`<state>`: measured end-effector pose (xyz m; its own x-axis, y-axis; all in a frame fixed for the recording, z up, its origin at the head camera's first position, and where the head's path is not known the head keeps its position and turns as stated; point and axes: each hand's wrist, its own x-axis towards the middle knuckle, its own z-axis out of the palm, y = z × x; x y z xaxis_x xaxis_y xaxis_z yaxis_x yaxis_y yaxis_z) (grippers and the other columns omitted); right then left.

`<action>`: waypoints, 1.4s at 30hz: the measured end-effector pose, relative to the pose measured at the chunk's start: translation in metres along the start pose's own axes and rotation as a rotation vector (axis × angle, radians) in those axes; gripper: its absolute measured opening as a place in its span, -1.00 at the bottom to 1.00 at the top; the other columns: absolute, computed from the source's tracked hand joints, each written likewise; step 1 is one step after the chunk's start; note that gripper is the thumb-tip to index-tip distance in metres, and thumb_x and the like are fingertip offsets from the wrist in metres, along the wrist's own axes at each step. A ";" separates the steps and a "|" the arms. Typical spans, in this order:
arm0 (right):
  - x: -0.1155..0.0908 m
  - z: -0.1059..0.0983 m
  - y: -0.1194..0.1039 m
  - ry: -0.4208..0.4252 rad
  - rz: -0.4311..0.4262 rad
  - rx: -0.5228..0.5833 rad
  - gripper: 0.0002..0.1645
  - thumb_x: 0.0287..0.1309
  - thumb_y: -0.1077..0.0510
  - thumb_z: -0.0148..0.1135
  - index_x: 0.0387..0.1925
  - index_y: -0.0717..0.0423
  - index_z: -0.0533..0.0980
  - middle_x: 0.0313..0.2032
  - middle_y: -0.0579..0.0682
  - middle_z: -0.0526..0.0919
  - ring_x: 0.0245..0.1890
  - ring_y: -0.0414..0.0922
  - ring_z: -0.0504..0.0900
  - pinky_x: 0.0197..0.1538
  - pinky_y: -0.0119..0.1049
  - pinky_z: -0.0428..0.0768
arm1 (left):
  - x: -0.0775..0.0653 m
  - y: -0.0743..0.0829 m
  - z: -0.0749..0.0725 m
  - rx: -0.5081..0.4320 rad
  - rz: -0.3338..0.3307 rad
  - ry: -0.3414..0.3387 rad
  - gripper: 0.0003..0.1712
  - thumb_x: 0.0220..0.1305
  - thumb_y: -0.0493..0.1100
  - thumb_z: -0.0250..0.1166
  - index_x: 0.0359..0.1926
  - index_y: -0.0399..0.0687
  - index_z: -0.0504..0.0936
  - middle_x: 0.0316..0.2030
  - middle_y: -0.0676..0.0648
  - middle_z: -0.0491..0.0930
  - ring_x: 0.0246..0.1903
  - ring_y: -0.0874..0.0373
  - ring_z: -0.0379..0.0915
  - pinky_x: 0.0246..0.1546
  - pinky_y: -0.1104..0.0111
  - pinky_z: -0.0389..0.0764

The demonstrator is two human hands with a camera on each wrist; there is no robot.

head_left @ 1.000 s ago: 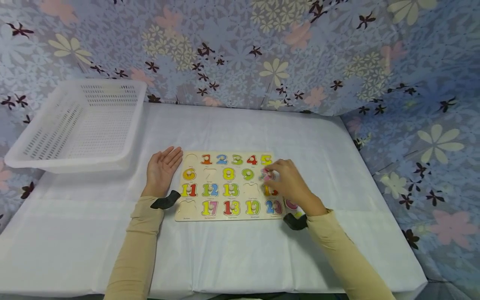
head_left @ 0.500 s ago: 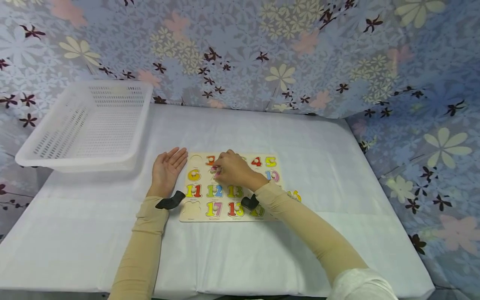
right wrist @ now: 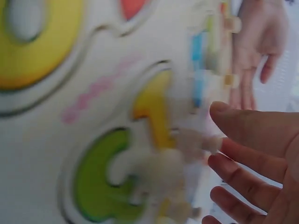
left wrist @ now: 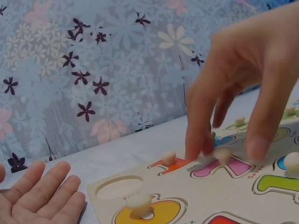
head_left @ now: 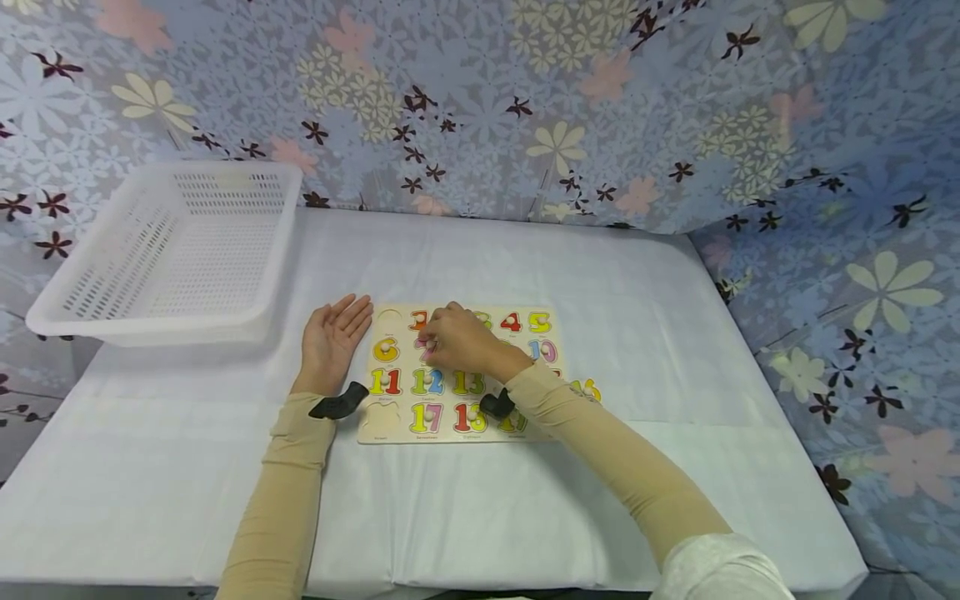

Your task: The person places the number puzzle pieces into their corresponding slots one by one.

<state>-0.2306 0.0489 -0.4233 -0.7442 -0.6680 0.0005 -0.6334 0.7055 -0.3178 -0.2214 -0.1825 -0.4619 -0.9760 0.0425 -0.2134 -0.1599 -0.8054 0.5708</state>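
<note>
A wooden number puzzle board (head_left: 405,400) lies on the white-covered table with knobbed number pieces in it. Over its second row is my right hand (head_left: 461,340), thumb and fingers spread on either side of the knob of the pink 7 piece (left wrist: 236,169). Gaps show between those fingertips and the knob in the left wrist view, and the 7 lies flat in its recess. My left hand (head_left: 330,343) rests palm up beside the board's left edge, fingers straight and holding nothing. Bare recesses show at the zero (left wrist: 119,187) and at the board's lower left.
A white perforated basket (head_left: 168,331) stands at the table's back left. Beyond the board's right edge lies a piece with a yellow 6 (head_left: 588,389), partly behind the right forearm. A flowered cloth (head_left: 480,108) hangs behind the table.
My right hand has carried the pink 7 piece from the board's right side to the 7 recess. The piece now lies in it, and the fingers have parted. The left hand stays put.
</note>
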 end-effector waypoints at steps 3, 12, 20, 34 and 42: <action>-0.010 -0.009 0.001 0.014 0.027 0.029 -0.55 0.09 0.05 0.43 0.03 0.06 0.63 -0.02 -0.02 0.59 0.01 -0.04 0.41 0.08 -0.17 0.45 | -0.001 -0.001 0.001 -0.002 -0.005 0.003 -0.44 0.59 -0.05 -0.37 0.43 -0.26 0.08 0.41 -0.27 0.12 0.38 -0.07 0.09 0.34 0.26 0.23; -0.085 -0.039 0.035 0.126 0.190 0.155 -0.54 0.11 0.18 0.41 0.08 0.11 0.60 0.05 0.06 0.56 0.14 0.03 0.34 0.22 -0.01 0.37 | -0.002 0.002 -0.001 0.039 0.023 0.014 -0.43 0.58 -0.05 -0.35 0.44 -0.29 0.08 0.35 -0.26 0.26 0.37 -0.07 0.11 0.34 0.25 0.24; -0.161 -0.038 0.062 0.123 0.329 0.174 -0.54 0.06 0.21 0.43 0.05 0.18 0.61 0.08 0.14 0.55 0.15 0.10 0.35 0.24 0.13 0.30 | -0.004 0.004 -0.004 -0.020 -0.005 0.003 -0.46 0.58 -0.05 -0.34 0.42 -0.24 0.11 0.39 -0.24 0.18 0.39 -0.06 0.07 0.36 0.27 0.20; -0.231 -0.021 0.069 0.158 0.329 0.160 -0.50 -0.07 0.29 0.50 0.00 0.05 0.65 -0.08 0.02 0.57 0.03 0.06 0.40 0.15 0.16 0.30 | -0.003 0.000 0.000 0.000 -0.007 -0.021 -0.44 0.59 -0.05 -0.36 0.44 -0.26 0.03 0.42 -0.24 0.13 0.40 -0.06 0.05 0.35 0.28 0.21; -0.226 -0.016 0.069 0.147 0.272 0.099 -0.54 -0.07 0.30 0.50 -0.04 0.06 0.67 -0.22 -0.09 0.53 -0.12 -0.03 0.44 0.03 0.05 0.41 | -0.002 0.001 0.000 0.001 -0.009 -0.024 -0.45 0.59 -0.07 -0.38 0.43 -0.27 0.04 0.42 -0.25 0.11 0.40 -0.06 0.05 0.36 0.28 0.19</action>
<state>-0.1094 0.2529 -0.4299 -0.9106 -0.4116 0.0370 -0.3885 0.8223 -0.4158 -0.2193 -0.1832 -0.4613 -0.9777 0.0639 -0.2001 -0.1692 -0.8041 0.5700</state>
